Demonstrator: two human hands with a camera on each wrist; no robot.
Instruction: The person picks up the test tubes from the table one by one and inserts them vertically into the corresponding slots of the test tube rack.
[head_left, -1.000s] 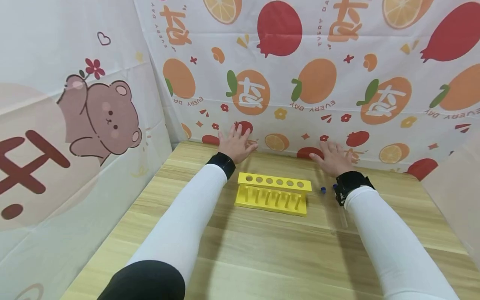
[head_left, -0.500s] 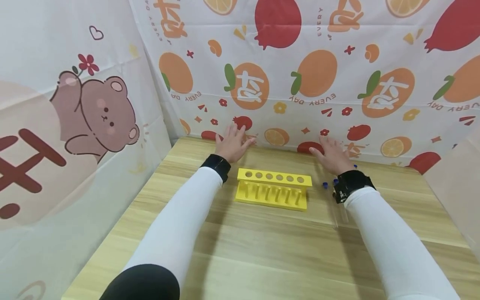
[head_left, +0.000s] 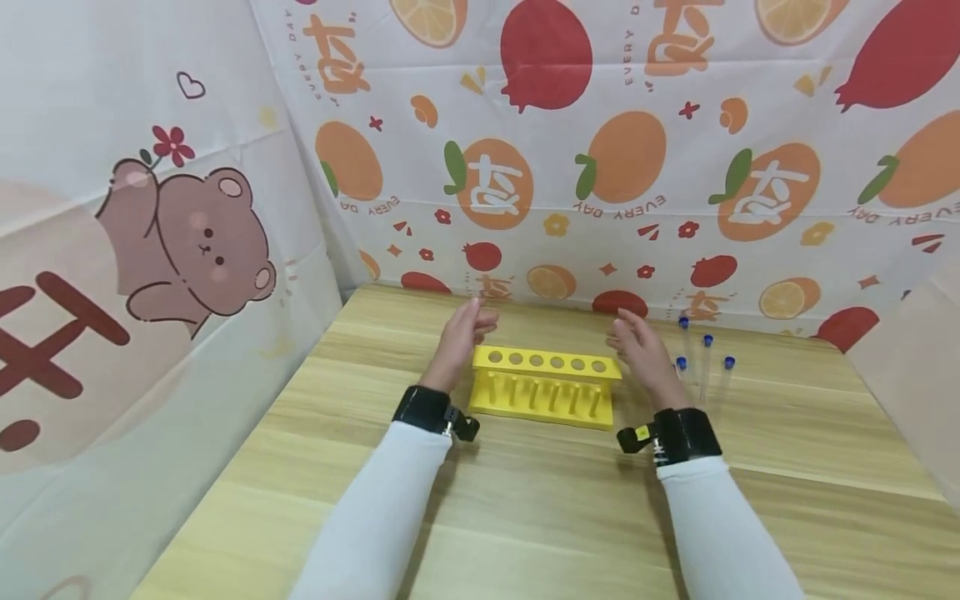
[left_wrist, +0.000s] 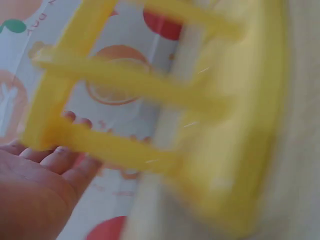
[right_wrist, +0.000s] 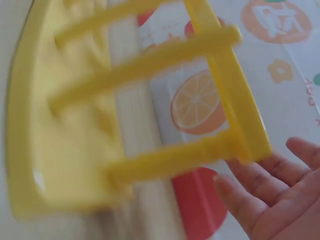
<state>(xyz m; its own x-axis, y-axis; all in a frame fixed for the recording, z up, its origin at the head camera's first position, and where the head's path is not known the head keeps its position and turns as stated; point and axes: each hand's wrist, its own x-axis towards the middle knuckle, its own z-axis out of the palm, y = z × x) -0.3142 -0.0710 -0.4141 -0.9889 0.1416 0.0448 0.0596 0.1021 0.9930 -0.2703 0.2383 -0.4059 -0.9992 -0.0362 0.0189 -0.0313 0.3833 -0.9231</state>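
A yellow test tube rack [head_left: 543, 411] stands on the wooden table between my two hands, its row of round holes with no tubes in them. My left hand [head_left: 456, 343] is by its left end, and my right hand [head_left: 647, 358] is by its right end, palms facing inward and fingers loosely extended. The left wrist view has my left hand [left_wrist: 45, 185] beside the upper plate of the blurred rack [left_wrist: 235, 150]. In the right wrist view, the fingers of my right hand [right_wrist: 275, 197] are spread just past the end of the rack [right_wrist: 65, 150].
Several clear test tubes [head_left: 705, 375] with blue caps [head_left: 707, 340] lie to the right, beyond my right hand; that forearm partly hides some. A fruit-print cloth [head_left: 555, 167] hangs along the table's back edge, and a bear-print cloth [head_left: 213, 250] hangs on the left.
Both hands have drawn back from near the rear cloth toward me and inward, turning palms toward the rack. More blue-capped tubes have come into view. The rack stays in place.
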